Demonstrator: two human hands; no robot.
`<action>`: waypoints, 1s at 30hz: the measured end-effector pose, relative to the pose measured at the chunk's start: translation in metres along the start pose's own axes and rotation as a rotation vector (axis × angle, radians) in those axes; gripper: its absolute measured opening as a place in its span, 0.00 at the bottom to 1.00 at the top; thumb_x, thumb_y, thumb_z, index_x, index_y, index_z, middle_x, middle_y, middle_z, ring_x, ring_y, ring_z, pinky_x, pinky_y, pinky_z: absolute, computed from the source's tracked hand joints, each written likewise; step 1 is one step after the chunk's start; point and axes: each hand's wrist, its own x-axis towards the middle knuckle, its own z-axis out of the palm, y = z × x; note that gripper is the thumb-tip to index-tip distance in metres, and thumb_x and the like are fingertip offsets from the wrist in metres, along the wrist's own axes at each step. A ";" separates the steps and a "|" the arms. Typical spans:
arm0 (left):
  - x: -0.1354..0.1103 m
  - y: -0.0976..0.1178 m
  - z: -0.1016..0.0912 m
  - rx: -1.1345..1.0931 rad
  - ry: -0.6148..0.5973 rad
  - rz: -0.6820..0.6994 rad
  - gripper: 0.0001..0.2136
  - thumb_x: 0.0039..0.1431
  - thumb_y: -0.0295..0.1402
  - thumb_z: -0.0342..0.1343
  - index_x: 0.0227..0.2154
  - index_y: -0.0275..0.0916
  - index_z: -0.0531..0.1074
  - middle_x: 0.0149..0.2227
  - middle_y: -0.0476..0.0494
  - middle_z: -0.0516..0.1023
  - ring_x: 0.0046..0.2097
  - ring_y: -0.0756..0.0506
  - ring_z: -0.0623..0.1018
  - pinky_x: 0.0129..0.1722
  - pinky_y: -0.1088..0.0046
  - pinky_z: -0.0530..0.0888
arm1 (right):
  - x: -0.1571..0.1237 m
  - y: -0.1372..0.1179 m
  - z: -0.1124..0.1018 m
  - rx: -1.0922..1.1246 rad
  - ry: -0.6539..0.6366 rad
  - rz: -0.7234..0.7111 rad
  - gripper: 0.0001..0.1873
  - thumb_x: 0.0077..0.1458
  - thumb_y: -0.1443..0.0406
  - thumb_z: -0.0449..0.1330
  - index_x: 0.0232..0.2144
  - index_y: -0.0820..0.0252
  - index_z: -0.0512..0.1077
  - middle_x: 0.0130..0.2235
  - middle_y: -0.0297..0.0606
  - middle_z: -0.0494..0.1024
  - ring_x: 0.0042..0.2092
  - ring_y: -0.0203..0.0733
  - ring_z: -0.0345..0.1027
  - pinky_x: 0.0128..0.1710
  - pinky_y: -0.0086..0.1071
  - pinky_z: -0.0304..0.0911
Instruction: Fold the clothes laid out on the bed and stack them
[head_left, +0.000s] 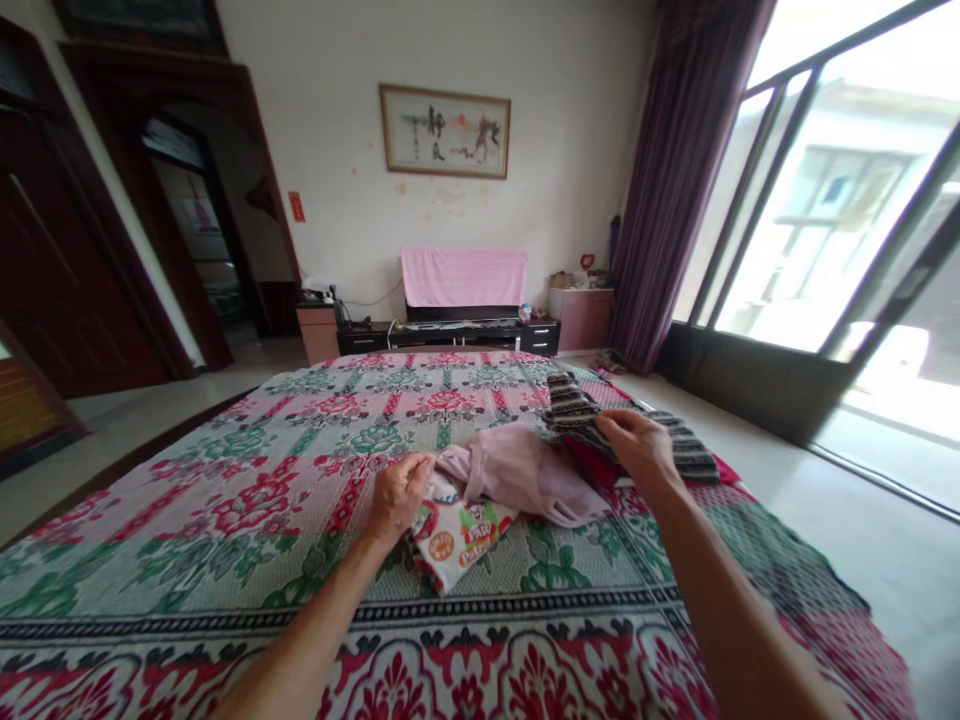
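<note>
A pale pink garment [525, 470] lies loosely bunched on the patterned bedspread [442, 400]. My left hand [401, 490] is closed in a pinch at its left end, where it overlaps a white garment with a colourful print [465, 540]. Whether the pinch also takes in the printed cloth, I cannot tell. On the right, my right hand [637, 440] pinches a dark striped knit garment [686, 450], part of which stands up to the left of the fingers. Red cloth [589, 458] shows beneath the striped one.
The bedspread covers a wide surface whose right edge drops toward the pale floor [750, 430]. Beyond its far edge stands a low black cabinet [476, 338], with a pink towel [465, 275] draped over something on top. A dark curtain [660, 200] hangs beside the large window at right.
</note>
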 end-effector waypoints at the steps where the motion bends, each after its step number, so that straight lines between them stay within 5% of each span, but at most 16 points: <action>1: 0.003 0.002 -0.006 0.001 0.038 -0.008 0.16 0.57 0.43 0.48 0.34 0.39 0.77 0.34 0.44 0.81 0.37 0.46 0.78 0.36 0.75 0.72 | -0.006 -0.010 0.006 0.111 -0.043 -0.002 0.20 0.41 0.53 0.59 0.31 0.61 0.79 0.26 0.37 0.78 0.29 0.41 0.68 0.32 0.32 0.61; 5: 0.016 -0.003 -0.034 0.067 0.251 -0.091 0.17 0.56 0.44 0.49 0.35 0.38 0.77 0.36 0.42 0.81 0.37 0.45 0.78 0.37 0.74 0.71 | -0.038 -0.044 0.034 0.525 -0.216 -0.016 0.21 0.40 0.52 0.62 0.32 0.62 0.75 0.27 0.35 0.75 0.27 0.36 0.64 0.28 0.29 0.61; 9: 0.022 -0.023 -0.060 0.212 0.423 -0.213 0.19 0.56 0.44 0.47 0.37 0.38 0.77 0.36 0.41 0.81 0.39 0.43 0.78 0.38 0.71 0.71 | -0.074 -0.064 0.061 0.658 -0.455 -0.083 0.18 0.42 0.53 0.63 0.29 0.61 0.74 0.24 0.32 0.71 0.25 0.33 0.61 0.25 0.27 0.58; 14: 0.024 -0.041 -0.076 0.566 0.209 -0.177 0.15 0.56 0.37 0.47 0.35 0.39 0.77 0.36 0.40 0.80 0.39 0.41 0.77 0.38 0.68 0.71 | -0.099 -0.064 0.076 0.380 -0.752 -0.187 0.12 0.46 0.59 0.58 0.27 0.62 0.75 0.19 0.29 0.67 0.21 0.30 0.55 0.21 0.25 0.51; 18: 0.026 -0.027 -0.075 0.701 0.189 0.010 0.13 0.52 0.31 0.48 0.37 0.37 0.76 0.41 0.38 0.78 0.44 0.41 0.76 0.45 0.67 0.70 | -0.092 -0.059 0.070 0.211 -0.723 -0.278 0.13 0.48 0.61 0.56 0.28 0.62 0.77 0.20 0.30 0.70 0.22 0.31 0.56 0.21 0.25 0.51; 24: 0.022 0.010 -0.053 0.569 0.095 0.192 0.10 0.55 0.34 0.50 0.34 0.39 0.76 0.38 0.42 0.79 0.41 0.43 0.77 0.45 0.68 0.70 | -0.074 -0.060 0.054 0.025 -0.727 -0.332 0.14 0.49 0.61 0.54 0.31 0.61 0.78 0.25 0.33 0.76 0.27 0.36 0.66 0.28 0.28 0.58; 30: 0.007 0.019 -0.023 0.418 -0.004 0.156 0.22 0.56 0.45 0.52 0.49 0.36 0.69 0.47 0.37 0.77 0.48 0.42 0.75 0.49 0.66 0.70 | -0.052 -0.039 0.035 -0.369 -0.631 -0.468 0.19 0.47 0.61 0.58 0.42 0.62 0.74 0.42 0.45 0.77 0.43 0.46 0.70 0.43 0.33 0.61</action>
